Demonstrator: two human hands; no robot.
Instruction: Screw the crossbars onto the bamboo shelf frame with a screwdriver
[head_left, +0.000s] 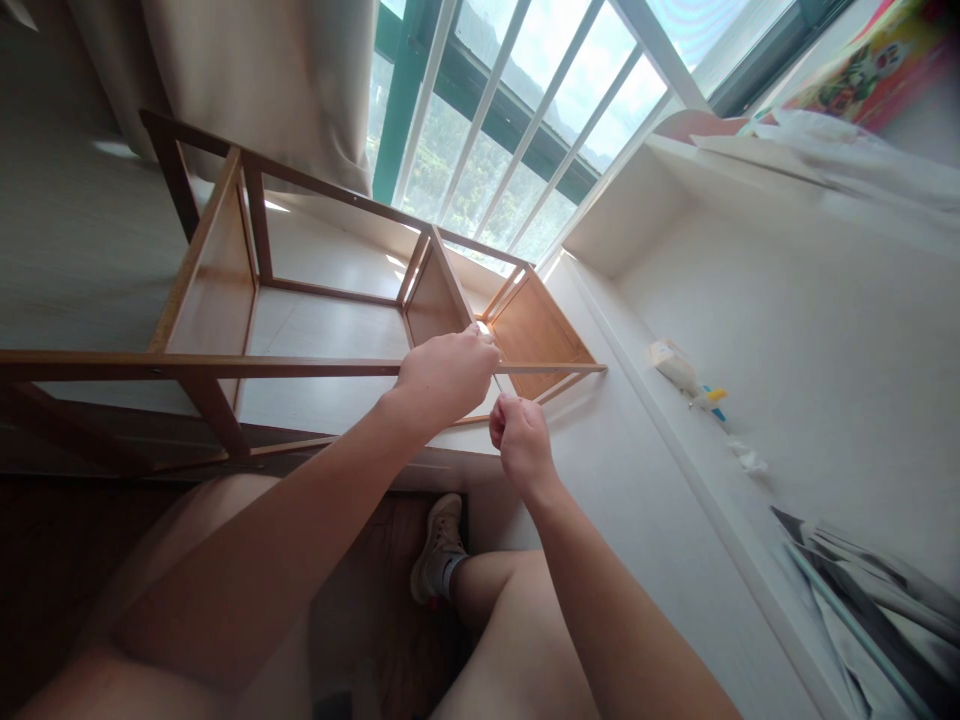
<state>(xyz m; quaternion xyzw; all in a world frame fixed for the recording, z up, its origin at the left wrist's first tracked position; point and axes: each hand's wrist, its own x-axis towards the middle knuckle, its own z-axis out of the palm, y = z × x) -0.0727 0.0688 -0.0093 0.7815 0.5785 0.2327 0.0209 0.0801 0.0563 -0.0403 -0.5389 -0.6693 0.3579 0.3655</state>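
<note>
A wooden shelf frame (217, 290) lies on its side in front of me, its long near rail (187, 366) running left to right. My left hand (446, 378) is closed over that rail where an inner panel (435, 300) meets it. My right hand (521, 440) sits just below and to the right, fingers pinched together on something too small to make out, close to the rail's underside. My bare knees and one shoe (439, 550) show beneath.
A barred window (525, 120) and a beige curtain (262, 80) lie beyond the frame. A white ledge (750, 330) on the right carries a small wrapped item (675, 365), scraps, and dark folded things (862, 600). A colourful box (870, 60) sits top right.
</note>
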